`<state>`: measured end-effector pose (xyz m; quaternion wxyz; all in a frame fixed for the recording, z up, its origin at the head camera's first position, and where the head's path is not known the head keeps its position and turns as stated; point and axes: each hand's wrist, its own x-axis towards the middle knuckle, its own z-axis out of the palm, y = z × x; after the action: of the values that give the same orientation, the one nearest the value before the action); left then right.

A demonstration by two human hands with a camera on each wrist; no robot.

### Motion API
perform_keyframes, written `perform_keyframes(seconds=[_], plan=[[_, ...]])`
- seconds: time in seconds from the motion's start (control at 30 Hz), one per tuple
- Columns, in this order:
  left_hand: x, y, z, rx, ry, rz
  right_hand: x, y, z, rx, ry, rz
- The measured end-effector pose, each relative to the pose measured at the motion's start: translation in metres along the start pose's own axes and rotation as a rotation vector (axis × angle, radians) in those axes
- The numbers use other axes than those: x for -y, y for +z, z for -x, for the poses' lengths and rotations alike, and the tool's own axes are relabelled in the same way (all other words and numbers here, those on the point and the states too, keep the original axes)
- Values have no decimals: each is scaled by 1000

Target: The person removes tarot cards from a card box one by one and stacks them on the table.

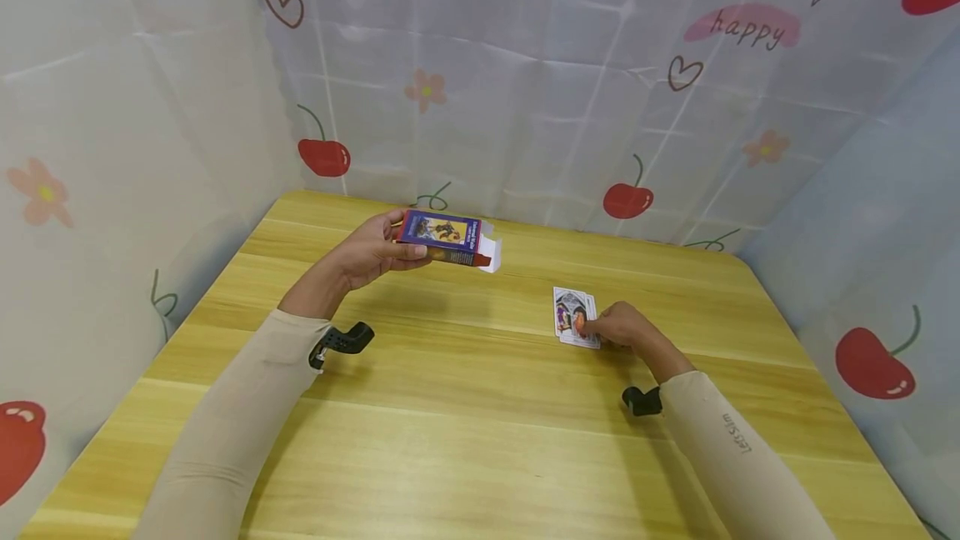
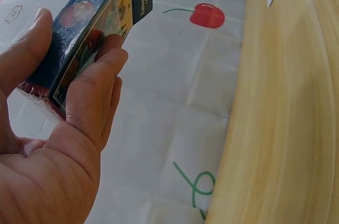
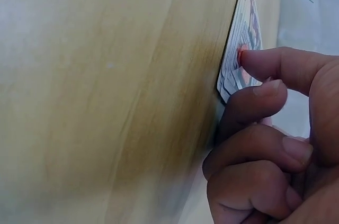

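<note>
A blue tarot card box (image 1: 442, 230) is held up over the far left part of the table by my left hand (image 1: 370, 253). The thumb lies along one side of it and the fingers along the other. White flaps (image 1: 491, 249) stick out from its right end. To the right, a small stack of tarot cards (image 1: 567, 307) lies picture side up, slightly fanned. My right hand (image 1: 627, 327) pinches its near right edge. In the right wrist view the thumb (image 3: 265, 64) presses on the top card, while the other fingers (image 3: 254, 150) are curled beside and below the stack.
The wooden table (image 1: 450, 440) ends at a printed curtain (image 1: 525, 107) behind, with further curtain on both sides. Black wrist mounts (image 1: 348, 338) jut from both sleeves, low over the table.
</note>
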<state>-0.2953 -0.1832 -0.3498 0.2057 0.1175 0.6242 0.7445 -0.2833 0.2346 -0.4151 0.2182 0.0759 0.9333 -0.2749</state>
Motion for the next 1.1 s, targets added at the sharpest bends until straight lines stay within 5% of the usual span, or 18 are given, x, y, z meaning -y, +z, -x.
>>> perform_keyframes(seconds=[0.23, 0.5, 0.77, 1.1], plan=[[1, -1, -2, 13, 13, -34, 18, -20, 7, 58, -127, -31], [2, -2, -2, 4, 5, -24, 93, -35, 29, -16, -343, -117], [4, -2, -3, -3, 3, -25, 149, -28, 41, -62, -482, -216], [2, -3, -1, 27, 24, -5, 176, -7, 37, -186, -532, -188]])
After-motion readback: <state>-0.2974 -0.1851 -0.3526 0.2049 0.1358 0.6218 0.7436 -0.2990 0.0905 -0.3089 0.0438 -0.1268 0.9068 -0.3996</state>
